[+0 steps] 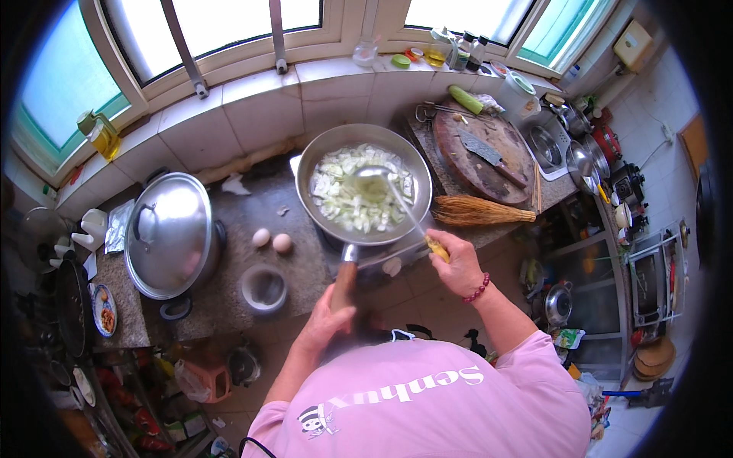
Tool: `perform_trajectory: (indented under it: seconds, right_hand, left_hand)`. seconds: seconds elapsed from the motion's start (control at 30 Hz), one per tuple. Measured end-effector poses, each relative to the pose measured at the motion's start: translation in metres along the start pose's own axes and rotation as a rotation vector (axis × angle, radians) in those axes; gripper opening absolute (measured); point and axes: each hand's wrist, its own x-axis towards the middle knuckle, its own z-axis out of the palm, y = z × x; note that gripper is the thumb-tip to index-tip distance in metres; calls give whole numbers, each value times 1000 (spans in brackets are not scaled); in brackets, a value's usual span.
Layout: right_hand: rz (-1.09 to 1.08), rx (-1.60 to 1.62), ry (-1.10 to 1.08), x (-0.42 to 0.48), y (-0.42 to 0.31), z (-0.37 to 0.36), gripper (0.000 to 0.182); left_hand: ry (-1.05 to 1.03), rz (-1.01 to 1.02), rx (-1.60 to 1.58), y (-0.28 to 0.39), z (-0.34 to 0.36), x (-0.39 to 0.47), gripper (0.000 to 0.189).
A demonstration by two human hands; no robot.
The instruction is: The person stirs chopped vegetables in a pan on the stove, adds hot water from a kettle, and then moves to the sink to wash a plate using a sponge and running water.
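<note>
My left hand (pixel 325 320) grips the wooden handle (pixel 343 284) of a wide metal wok (pixel 307 189) on the stove. Sliced pale-green vegetable pieces (pixel 338 197) in liquid fill the wok's bottom. In my right hand (pixel 458 263) is the yellow handle of a metal ladle (pixel 404 205). Its bowl rests among the pieces, near the middle of the wok; whether it touches the bottom is hidden. Left of the wok, two eggs (pixel 271 240) lie on the counter, with a small bowl (pixel 263 289) just below them.
A large lidded pot (pixel 170 235) stands at the left of the counter (pixel 229 320). To the right, a cleaver (pixel 481 147) lies on a round wooden chopping board (pixel 452 163), beside a straw brush (pixel 478 210). Bottles (pixel 471 52) and an oil jug (pixel 437 50) line the sill.
</note>
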Motion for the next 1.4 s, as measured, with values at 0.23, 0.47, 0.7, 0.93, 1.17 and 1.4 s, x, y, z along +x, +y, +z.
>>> perform_trajectory:
  seconds: [0.23, 0.47, 0.7, 0.93, 1.17, 1.4]
  right_hand:
    - [532, 406, 84, 2, 7, 12, 42]
    - [589, 583, 46, -2, 8, 22, 42]
    - [434, 348, 98, 0, -11, 24, 44]
    - [40, 166, 46, -4, -17, 30, 49]
    - [-90, -121, -141, 13, -32, 41, 50]
    - [-209, -348, -119, 2, -33, -1, 52]
  left_hand:
    - [-28, -6, -41, -1, -12, 2, 65]
    - [-4, 18, -8, 1, -11, 1, 63]
    - [29, 53, 23, -1, -22, 0, 59]
    - [30, 24, 49, 2, -22, 0, 61]
    - [10, 48, 59, 0, -23, 0, 60]
    - [-9, 97, 68, -9, -24, 1, 52]
